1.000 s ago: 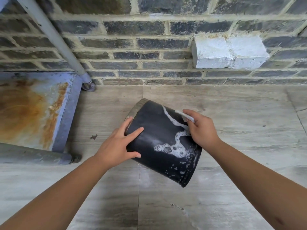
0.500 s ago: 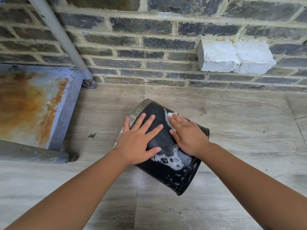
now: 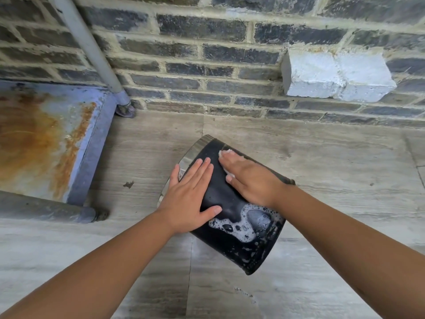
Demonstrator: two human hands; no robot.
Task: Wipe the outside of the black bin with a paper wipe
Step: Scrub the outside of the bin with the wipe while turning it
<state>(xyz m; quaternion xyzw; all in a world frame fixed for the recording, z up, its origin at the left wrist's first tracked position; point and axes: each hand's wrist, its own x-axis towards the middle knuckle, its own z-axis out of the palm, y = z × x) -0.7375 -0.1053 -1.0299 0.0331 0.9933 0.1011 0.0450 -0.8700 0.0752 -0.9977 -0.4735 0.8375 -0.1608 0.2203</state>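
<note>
I have the black bin [image 3: 232, 203] lying tilted on its side on the stone floor [image 3: 322, 169], metal rim [image 3: 195, 148] away from me. My left hand [image 3: 188, 194] lies flat and open on the wall beside the rim, I judge to stop it rolling. My right hand [image 3: 248, 178] presses the paper wipe [image 3: 226, 153] flat under its fingers, near the rim. Soap foam [image 3: 241, 223] sits behind that grip, toward the base, not yet wiped.

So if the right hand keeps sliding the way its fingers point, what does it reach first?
The right hand points up-left along the black bin, so it would probably reach the bin's silver rim first, then bare floor. Nothing else seems to lie between.
</note>
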